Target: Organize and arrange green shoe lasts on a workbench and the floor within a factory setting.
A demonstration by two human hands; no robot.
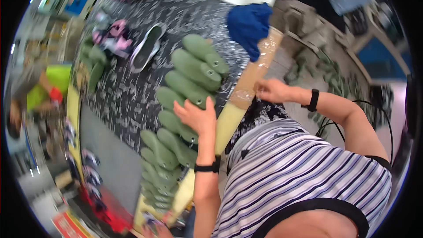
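A row of green shoe lasts [192, 67] lies side by side along the near edge of the table. My left hand [197, 115] rests over the lasts in the middle of the row, fingers spread and touching their tops. My right hand [272, 91] is at the taped table edge, to the right of the row. Its fingers are bent together and blurred; what they hold, if anything, does not show. Beyond the lasts lies a white shoe [148, 47] with a dark insole. More green lasts [156, 180] are packed closely toward the lower left.
A blue cloth [250, 28] hangs over the far table corner. Pink and dark shoe uppers [113, 37] lie at the far left. A grey conveyor belt [108, 150] carries shoes on the left, with a co-worker [46, 88] beyond it. Many lasts [339, 83] lie on the floor at right.
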